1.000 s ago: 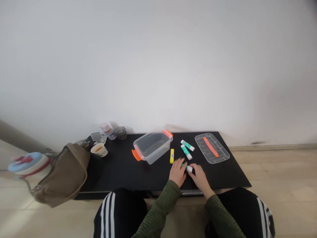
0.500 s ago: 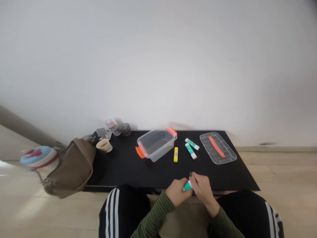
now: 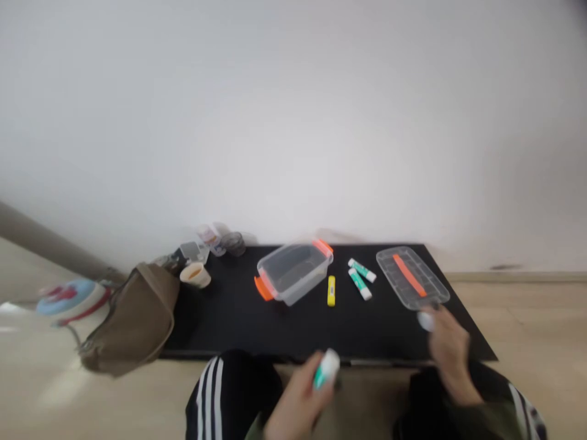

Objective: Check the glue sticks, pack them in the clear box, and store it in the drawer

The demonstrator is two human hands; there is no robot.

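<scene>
My left hand (image 3: 298,400) is closed round a green and white glue stick (image 3: 325,370), held up at the table's front edge. Over the right part of the table, my right hand (image 3: 449,345) is blurred by motion and grips a small white cap (image 3: 426,321) just in front of the clear lid (image 3: 433,281) with its orange handle. Two more green glue sticks (image 3: 361,284) lie close together on the table. Left of them is a yellow glue stick (image 3: 331,291), beside a clear plastic box (image 3: 293,269) with orange clips.
A paper cup (image 3: 196,276) with brownish liquid stands on the left of the black table (image 3: 220,324). Behind it are a dark round container (image 3: 235,243) and a small bottle (image 3: 211,238). A brown bag (image 3: 132,324) leans at the left end, against a white wall (image 3: 293,122).
My hands have parted. The right one has moved right toward the lid with the white cap, while the left has drawn slightly left and down with the glue stick.
</scene>
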